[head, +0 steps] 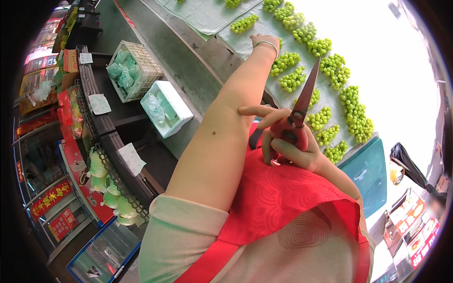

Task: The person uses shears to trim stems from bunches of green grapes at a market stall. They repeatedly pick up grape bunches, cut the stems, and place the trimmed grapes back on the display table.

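My left arm stretches forward over a cloth-covered table (247, 46). At its end, my left hand (264, 40), with a band on the wrist, is above the cloth among bunches of green grapes. One bunch (244, 23) lies just beyond it; another (286, 63) lies beside the wrist. The fingers are turned away, so whatever they touch is hidden. Close to my chest, my right hand (308, 152) holds red-handled scissors (299, 106), the blades pointing up and seemingly together. Its extended index finger overlaps my left arm in view.
More grape bunches (354, 113) line the table's right side. A teal plastic lid or bin (366, 177) stands at its near end. To the left are a white crate (141, 67) of bagged items, a foam box (173, 109) and black shelving (109, 138). Another person (435, 205) is far right.
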The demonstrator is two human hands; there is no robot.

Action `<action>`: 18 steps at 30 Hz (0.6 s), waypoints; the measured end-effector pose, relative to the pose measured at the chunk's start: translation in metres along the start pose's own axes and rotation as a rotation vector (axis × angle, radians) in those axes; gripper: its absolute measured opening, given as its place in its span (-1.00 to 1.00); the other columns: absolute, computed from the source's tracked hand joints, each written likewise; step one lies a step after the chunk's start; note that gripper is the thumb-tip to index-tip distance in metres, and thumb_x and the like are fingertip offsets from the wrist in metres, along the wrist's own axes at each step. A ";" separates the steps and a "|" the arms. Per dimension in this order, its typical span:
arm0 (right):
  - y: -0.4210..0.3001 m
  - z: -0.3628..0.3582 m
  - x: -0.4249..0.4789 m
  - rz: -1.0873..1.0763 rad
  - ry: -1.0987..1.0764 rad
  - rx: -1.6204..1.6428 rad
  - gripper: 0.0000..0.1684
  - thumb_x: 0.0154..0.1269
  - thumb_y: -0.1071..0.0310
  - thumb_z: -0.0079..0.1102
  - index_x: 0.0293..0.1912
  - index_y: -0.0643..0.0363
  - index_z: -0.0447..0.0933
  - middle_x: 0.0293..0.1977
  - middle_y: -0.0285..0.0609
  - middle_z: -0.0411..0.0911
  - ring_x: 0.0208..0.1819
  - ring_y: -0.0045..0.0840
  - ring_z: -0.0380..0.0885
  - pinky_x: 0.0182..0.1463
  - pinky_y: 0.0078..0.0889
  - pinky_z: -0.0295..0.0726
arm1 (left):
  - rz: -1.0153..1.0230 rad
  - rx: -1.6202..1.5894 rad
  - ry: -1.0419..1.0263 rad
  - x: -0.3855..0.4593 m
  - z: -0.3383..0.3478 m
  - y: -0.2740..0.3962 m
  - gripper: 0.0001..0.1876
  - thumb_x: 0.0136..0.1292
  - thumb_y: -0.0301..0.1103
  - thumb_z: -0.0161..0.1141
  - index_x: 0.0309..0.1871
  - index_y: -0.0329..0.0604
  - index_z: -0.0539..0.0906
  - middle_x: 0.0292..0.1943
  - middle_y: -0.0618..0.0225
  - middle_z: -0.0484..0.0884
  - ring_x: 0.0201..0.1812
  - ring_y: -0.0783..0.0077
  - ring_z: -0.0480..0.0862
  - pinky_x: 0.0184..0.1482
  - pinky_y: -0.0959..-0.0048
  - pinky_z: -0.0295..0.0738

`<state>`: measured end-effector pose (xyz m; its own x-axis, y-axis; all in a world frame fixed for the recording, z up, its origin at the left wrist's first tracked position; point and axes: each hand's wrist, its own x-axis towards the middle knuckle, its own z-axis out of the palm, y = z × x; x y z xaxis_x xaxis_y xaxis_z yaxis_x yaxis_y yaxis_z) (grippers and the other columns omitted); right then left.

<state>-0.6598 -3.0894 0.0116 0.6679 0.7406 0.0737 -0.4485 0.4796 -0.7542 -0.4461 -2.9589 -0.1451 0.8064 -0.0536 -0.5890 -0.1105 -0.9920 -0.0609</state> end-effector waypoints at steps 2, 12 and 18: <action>0.000 0.001 -0.001 -0.025 -0.050 -0.035 -0.60 0.31 0.69 -0.20 0.11 0.22 0.32 0.27 0.14 0.29 -0.42 -0.64 0.54 -0.32 -0.57 0.52 | 0.012 0.014 0.058 -0.003 -0.004 0.007 -0.57 0.21 -0.30 0.23 0.19 0.07 0.60 0.19 0.31 0.60 0.27 0.16 0.49 0.32 -0.05 0.17; -0.005 0.016 -0.014 -0.062 -0.032 -0.097 -0.59 0.22 0.70 -0.18 0.06 0.24 0.31 0.23 0.13 0.33 -0.46 -0.65 0.52 -0.34 -0.61 0.46 | 0.138 0.285 0.139 -0.025 -0.016 0.021 -0.55 0.28 -0.28 0.18 0.25 0.02 0.56 0.25 0.25 0.55 0.33 0.03 0.42 0.35 -0.20 0.08; -0.006 0.025 -0.018 -0.097 0.026 -0.081 -0.57 0.20 0.71 -0.17 0.06 0.21 0.32 0.21 0.15 0.35 -0.49 -0.65 0.51 -0.34 -0.62 0.47 | 0.158 0.329 0.161 -0.035 -0.021 0.023 -0.56 0.26 -0.28 0.18 0.23 0.01 0.58 0.24 0.25 0.56 0.34 0.01 0.41 0.35 -0.25 0.05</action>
<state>-0.6841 -3.0945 0.0312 0.7216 0.6794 0.1331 -0.3320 0.5082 -0.7947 -0.4649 -2.9824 -0.1087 0.8425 -0.2454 -0.4795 -0.3994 -0.8819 -0.2505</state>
